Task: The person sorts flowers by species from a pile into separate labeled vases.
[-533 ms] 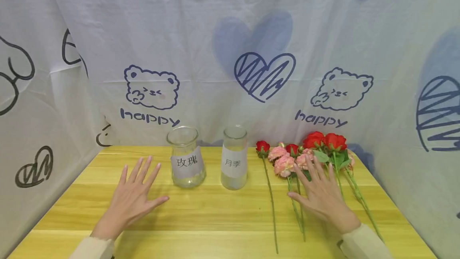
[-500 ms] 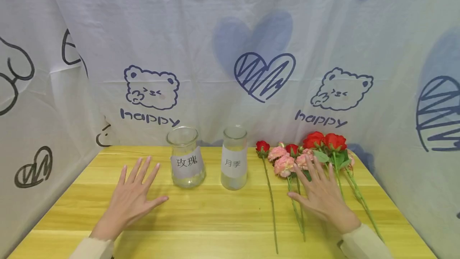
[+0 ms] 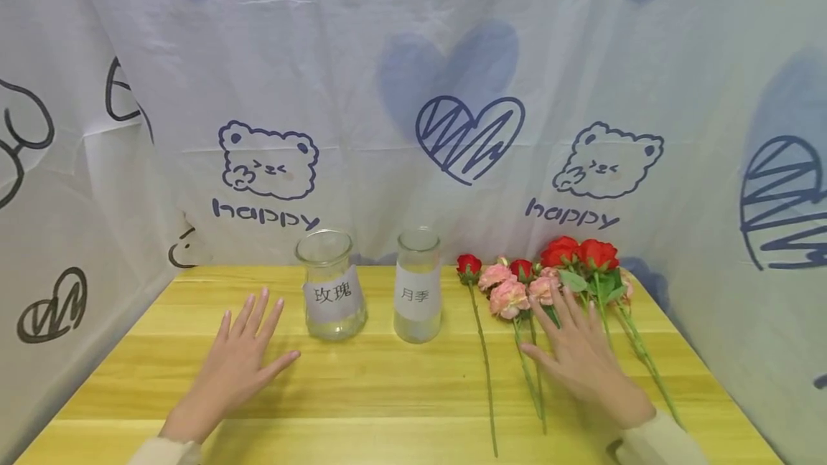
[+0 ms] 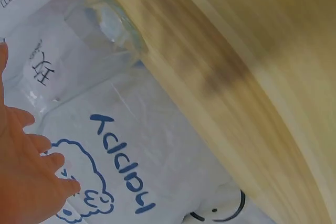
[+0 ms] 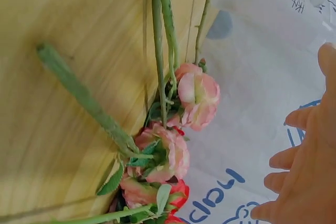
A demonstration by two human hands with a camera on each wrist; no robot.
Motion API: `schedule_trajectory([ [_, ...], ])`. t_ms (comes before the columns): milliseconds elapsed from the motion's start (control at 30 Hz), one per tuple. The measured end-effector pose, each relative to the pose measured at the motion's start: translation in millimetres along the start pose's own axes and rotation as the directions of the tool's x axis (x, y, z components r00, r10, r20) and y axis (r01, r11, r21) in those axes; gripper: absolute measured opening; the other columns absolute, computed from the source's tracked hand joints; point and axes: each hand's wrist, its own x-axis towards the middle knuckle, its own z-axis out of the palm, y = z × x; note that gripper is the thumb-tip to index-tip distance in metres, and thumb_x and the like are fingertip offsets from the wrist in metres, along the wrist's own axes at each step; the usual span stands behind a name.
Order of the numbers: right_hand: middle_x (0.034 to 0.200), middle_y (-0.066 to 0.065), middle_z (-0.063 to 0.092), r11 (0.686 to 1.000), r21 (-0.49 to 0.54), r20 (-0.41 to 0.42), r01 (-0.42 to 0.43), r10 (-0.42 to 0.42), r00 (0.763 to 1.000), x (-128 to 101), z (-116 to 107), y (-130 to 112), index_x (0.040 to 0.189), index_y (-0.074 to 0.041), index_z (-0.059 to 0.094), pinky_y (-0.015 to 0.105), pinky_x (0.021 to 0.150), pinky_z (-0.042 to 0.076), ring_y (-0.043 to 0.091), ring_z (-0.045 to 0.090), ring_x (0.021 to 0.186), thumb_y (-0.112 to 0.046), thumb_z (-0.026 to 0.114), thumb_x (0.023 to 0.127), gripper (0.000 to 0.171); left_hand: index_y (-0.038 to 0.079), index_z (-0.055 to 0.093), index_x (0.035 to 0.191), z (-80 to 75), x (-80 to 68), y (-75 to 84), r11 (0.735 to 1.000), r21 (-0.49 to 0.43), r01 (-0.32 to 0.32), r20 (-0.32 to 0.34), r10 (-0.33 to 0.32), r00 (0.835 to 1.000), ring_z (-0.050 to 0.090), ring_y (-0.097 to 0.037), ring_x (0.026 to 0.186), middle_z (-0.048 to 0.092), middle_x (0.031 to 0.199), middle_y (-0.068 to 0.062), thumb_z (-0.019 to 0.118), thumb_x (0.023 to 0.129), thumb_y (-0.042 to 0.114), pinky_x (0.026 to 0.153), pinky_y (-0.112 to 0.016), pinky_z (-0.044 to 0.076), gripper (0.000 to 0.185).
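Observation:
My left hand [image 3: 235, 364], fingers spread and straight, is held over the left part of the table with nothing in it. Nearest to it stands a wide-necked glass vase [image 3: 336, 325] with a paper label. A straighter, narrower glass vase [image 3: 416, 329], also labelled, is just to its right. My right hand [image 3: 578, 357], likewise spread and holding nothing, overlaps the flower stems in the head view. Around its fingertips lie pink flowers [image 3: 509, 298], larger red flowers [image 3: 597, 255] and a single red rose [image 3: 469, 265] on a long stem. In the right wrist view, pink blooms [image 5: 197, 98] show beside the hand.
The yellow wood-grain table [image 3: 362, 407] runs back to a white cloth backdrop [image 3: 362, 92] printed with hearts and bears. Cloth also hangs along the left and right sides. Flower stems [image 3: 646, 357] reach toward the table's front right.
The head view has shifted slightly, so the scene sits a little farther left. Both hands stay spread in nearly the same places; the vases and flowers have not moved on the table.

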Motion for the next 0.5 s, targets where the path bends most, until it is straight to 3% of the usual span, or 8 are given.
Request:
schedule_trajectory([
  [167,0.153,0.03,0.017,0.998,0.059,0.003,-0.005,0.005,1.0,-2,3,-5,0.148,-0.005,0.036,0.069,0.108,0.009,0.049,0.012,0.139,-0.052,0.046,0.097,0.07,-0.001,0.029,0.149,-4.0,2.3,9.5,0.996,-0.069,0.054,0.036,-0.051,0.998,0.017,-0.046,0.139,0.012,0.156,-0.025,0.052,0.095,0.051,0.112,-0.062,0.006,0.079],
  [333,0.153,0.031,0.017,0.994,0.111,-0.017,-0.024,0.026,1.0,-2,5,-10,0.148,-0.004,0.037,0.067,0.109,0.011,0.049,0.015,0.139,-0.048,0.048,0.098,0.067,-0.005,0.027,0.149,-7.8,8.1,14.6,0.98,-0.172,0.105,0.016,-0.104,0.994,0.018,-0.047,0.139,0.015,0.155,-0.028,0.055,0.096,0.043,0.112,-0.061,0.008,0.077],
  [400,0.152,0.031,0.018,0.988,0.153,-0.028,-0.033,0.037,0.999,-1,6,-12,0.147,-0.003,0.037,0.065,0.11,0.013,0.05,0.018,0.138,-0.045,0.049,0.099,0.065,-0.006,0.026,0.148,-8.9,11.1,16.5,0.956,-0.261,0.135,0.017,-0.135,0.991,0.019,-0.048,0.138,0.015,0.154,-0.029,0.057,0.096,0.04,0.111,-0.063,0.012,0.076],
  [500,0.153,0.029,0.02,0.967,0.249,-0.038,-0.052,0.063,0.997,2,6,-16,0.148,-0.002,0.036,0.067,0.107,0.019,0.049,0.02,0.137,-0.042,0.05,0.099,0.064,-0.008,0.023,0.148,-10.0,17.6,19.3,0.885,-0.424,0.192,0.036,-0.196,0.98,0.019,-0.05,0.137,0.016,0.154,-0.03,0.058,0.096,0.035,0.109,-0.065,0.017,0.076],
])
